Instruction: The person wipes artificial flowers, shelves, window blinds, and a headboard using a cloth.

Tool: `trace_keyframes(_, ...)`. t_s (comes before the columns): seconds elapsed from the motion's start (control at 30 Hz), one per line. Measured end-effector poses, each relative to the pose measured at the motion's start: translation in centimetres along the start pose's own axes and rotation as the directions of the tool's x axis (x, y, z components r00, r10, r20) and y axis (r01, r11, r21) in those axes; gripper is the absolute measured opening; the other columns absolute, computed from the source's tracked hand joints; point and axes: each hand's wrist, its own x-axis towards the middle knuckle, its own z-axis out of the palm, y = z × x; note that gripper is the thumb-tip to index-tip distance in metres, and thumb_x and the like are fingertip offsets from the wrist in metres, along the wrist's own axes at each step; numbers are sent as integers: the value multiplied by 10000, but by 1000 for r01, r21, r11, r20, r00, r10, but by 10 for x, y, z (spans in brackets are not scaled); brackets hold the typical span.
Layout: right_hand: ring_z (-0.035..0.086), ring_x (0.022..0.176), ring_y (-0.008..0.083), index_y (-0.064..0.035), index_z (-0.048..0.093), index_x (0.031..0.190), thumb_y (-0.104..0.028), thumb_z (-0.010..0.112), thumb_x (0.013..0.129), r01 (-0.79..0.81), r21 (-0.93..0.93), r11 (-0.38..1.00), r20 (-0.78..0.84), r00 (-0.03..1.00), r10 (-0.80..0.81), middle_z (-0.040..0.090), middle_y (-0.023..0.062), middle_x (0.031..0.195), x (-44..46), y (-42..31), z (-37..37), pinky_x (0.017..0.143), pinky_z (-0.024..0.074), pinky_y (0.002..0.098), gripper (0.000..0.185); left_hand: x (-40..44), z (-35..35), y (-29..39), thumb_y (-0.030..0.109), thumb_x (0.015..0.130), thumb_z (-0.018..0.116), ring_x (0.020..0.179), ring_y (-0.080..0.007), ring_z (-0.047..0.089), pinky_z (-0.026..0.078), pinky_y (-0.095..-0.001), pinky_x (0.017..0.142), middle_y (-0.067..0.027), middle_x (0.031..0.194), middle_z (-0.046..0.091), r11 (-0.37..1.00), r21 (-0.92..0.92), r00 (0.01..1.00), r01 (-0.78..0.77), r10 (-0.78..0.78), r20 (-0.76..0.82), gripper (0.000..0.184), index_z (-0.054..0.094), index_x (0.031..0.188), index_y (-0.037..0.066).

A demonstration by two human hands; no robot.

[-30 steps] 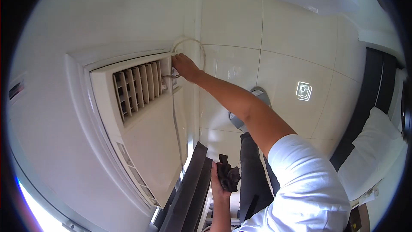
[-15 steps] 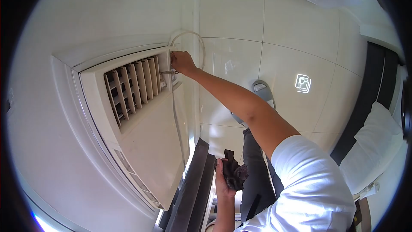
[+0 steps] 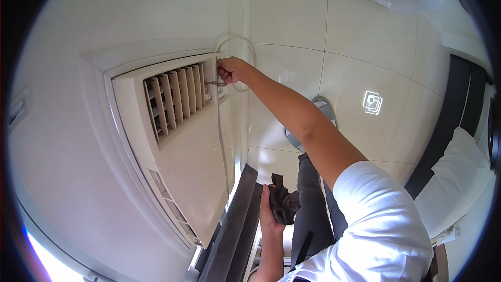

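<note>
A cream window air conditioner [image 3: 188, 177] is set in the wall at left, with upright louvres [image 3: 180, 94] at its upper part. My right hand [image 3: 230, 70] reaches to the unit's upper right edge, its fingers curled in against the side. Whatever those fingers pinch is hidden. Just below them a thin greyish piece [image 3: 214, 83] sticks out beside the louvres. A pale cord [image 3: 222, 141] hangs down along the front panel. Low in the view, my left hand [image 3: 269, 216] is closed on a crumpled dark cloth [image 3: 283, 201], apart from the unit.
Dark boards [image 3: 235, 219] stand beside the unit's lower end. A looped white cable [image 3: 252, 52] lies near the wall corner. My slippered feet [image 3: 326, 108] are on the tiled floor [image 3: 370, 62]. White pillows [image 3: 449, 177] rest on a dark-edged bed at right.
The view has shifted slightly, so the unit appears farther right. My right hand stays at the unit's upper edge, and my left hand still holds the cloth.
</note>
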Motion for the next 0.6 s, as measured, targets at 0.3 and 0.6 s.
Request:
trace_keyframes(0.3,409,524,77,-54,619,866,-299,441,895,535,-567,626,-163,673,-722,485,3,597,-127,60,-20,467,335,231,304,-42,19,14,370,876,499,882,-198,568,473,-358,776,-62,950,585,988,-97,986,-120,130,106,286,537,1016,123)
trace_keyframes(0.6,492,1079,187,-118,513,1172,-72,594,773,692,-657,297,626,722,-296,534,52,1139,-336,156,105,900,391,304,410,-114,23,52,608,842,326,1095,-232,478,414,-483,882,-94,1262,428,927,-126,748,-352,360,558,683,241,1349,158)
